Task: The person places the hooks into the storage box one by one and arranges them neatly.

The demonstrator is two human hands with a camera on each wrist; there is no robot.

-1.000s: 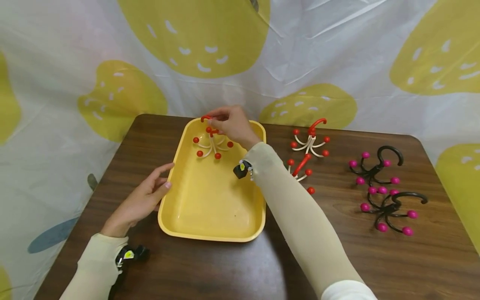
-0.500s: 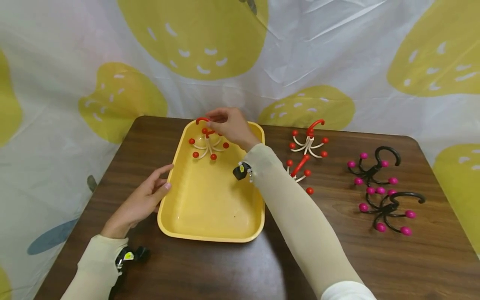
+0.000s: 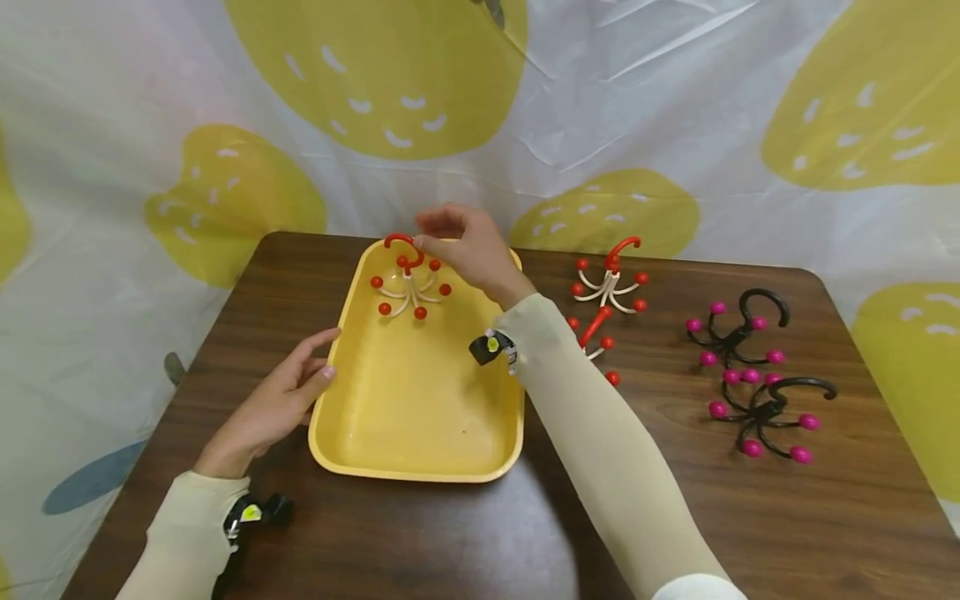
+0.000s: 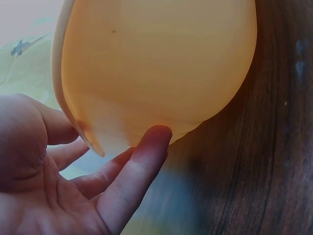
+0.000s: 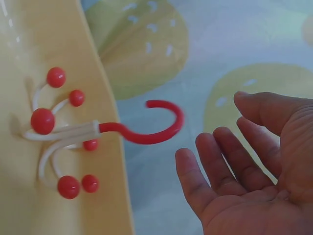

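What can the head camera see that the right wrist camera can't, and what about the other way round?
Only the head view shows the left hand touching the yellow tray, the brown table and two black hangers with pink balls. Only the right wrist view shows a clear gap between the right hand's fingers and the red hook. Both show the right hand, the tray and the red-and-white hanger in it.

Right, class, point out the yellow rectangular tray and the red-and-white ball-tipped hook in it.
Yellow rectangular tray (image 3: 420, 400), head view: bare floor.
Red-and-white ball-tipped hook (image 5: 89, 130), right wrist view: white stem.
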